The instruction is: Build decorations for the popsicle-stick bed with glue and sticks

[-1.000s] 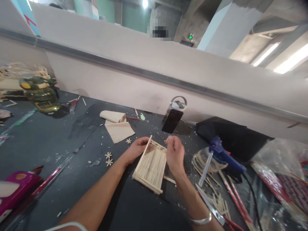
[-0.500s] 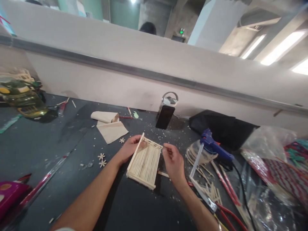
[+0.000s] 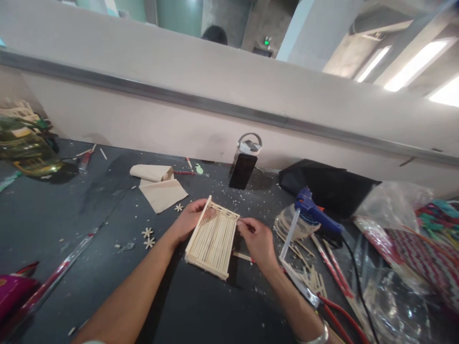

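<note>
A small panel of pale wooden sticks (image 3: 214,243), with raised rails along its edges, is held tilted above the dark table. My left hand (image 3: 191,217) is closed around its upper left side, the thumb lying over the inside of the sticks. At the upper right corner is my right hand (image 3: 256,236), its thumb and index finger pinched close against the edge. Whatever those fingertips hold is too small to make out. Beneath the right hand lies a loose stick (image 3: 243,257). Small star-shaped stick pieces (image 3: 148,242) rest left of my left forearm.
A blue glue gun (image 3: 315,210) rests on a clear round container (image 3: 292,222) at right. Nearby are red-handled pliers (image 3: 311,296), loose sticks (image 3: 315,282) and plastic bags (image 3: 398,306). A phone (image 3: 243,171) leans on a bottle (image 3: 250,145). Beige cloth (image 3: 163,193) lies at back left.
The view has shifted slightly. My right fingers have drawn closer together at the panel's upper right corner. The left hand keeps its hold.
</note>
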The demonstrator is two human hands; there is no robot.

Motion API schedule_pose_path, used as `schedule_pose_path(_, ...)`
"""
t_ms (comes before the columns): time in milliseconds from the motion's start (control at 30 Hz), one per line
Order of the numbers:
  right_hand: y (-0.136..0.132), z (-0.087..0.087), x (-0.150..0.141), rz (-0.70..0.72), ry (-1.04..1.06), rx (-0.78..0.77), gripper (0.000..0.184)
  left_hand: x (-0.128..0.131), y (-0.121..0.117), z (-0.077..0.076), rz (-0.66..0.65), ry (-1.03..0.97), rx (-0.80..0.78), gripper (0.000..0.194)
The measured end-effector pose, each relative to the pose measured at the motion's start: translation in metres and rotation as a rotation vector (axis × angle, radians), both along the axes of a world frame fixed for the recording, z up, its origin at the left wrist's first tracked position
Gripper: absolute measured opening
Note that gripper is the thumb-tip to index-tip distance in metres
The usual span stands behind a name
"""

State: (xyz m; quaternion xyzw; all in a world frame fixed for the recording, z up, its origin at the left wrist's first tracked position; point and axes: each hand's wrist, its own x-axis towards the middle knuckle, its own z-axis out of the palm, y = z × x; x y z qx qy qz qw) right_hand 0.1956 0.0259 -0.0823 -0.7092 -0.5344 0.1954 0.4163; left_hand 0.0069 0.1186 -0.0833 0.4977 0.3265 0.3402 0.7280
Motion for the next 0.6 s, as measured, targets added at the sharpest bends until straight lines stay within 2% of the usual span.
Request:
schedule_pose_path(167,0.0030,-0.0039,0.0016,0.030,-0.045,-0.063,0.017,0.0000,0.0004,0.0009,-0.005,0.012,0.029,0.034)
schedule_pose_path(367,0.0072,-0.0086,-0.0028,0.048,-0.076,-0.092,0.030,-0.0002,0.0000,0.0018,-0.005,0.026,0.056,0.033)
schedule_pose_path(600,0.0057,-0.0085,-0.0023,-0.025,-0.115,-0.004,0.028,-0.0007,0.0003,-0.0009,-0.003,0.034,0.056,0.036)
